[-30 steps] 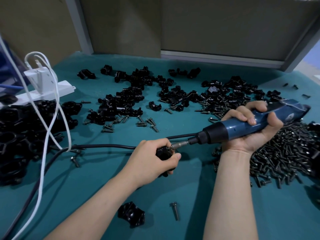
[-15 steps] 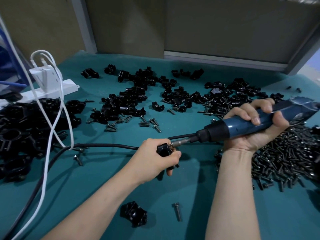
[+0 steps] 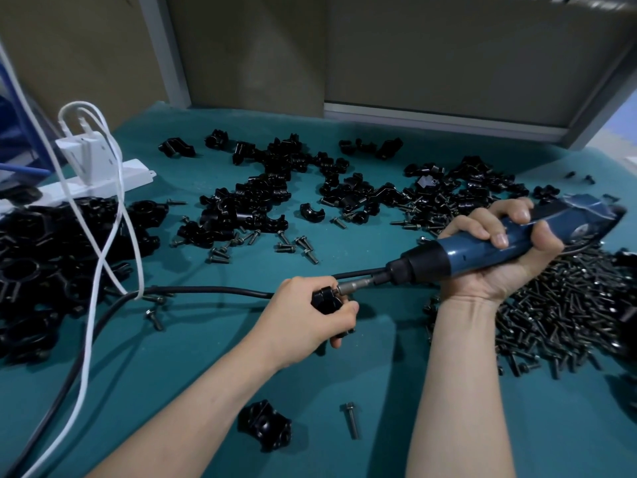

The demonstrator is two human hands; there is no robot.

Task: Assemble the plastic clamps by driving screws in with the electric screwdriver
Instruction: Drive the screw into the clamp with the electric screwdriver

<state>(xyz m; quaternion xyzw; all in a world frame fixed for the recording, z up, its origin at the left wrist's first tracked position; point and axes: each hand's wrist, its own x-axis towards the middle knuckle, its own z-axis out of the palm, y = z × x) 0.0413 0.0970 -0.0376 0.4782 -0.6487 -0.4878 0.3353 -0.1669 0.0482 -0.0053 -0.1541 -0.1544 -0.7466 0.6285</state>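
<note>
My left hand [image 3: 303, 315] grips a black plastic clamp [image 3: 324, 299] at the middle of the table, fingers curled round it. My right hand [image 3: 499, 257] holds the blue electric screwdriver [image 3: 482, 250], which lies nearly level and points left. Its metal bit [image 3: 351, 288] meets the clamp's top right. The screw at the tip is hidden. One clamp [image 3: 265, 426] and a single loose screw [image 3: 351, 420] lie near the front edge between my forearms.
A heap of dark screws [image 3: 568, 312] lies at the right under my right hand. Loose clamp parts [image 3: 262, 201] and screws spread across the back. Finished black clamps [image 3: 44, 267] pile at the left beside a white power strip [image 3: 96, 181]. White and black cables [image 3: 86, 339] cross the left side.
The screwdriver's rear end has risen slightly and tilted, with its bit staying on the clamp. My left hand keeps its hold on the clamp in about the same place.
</note>
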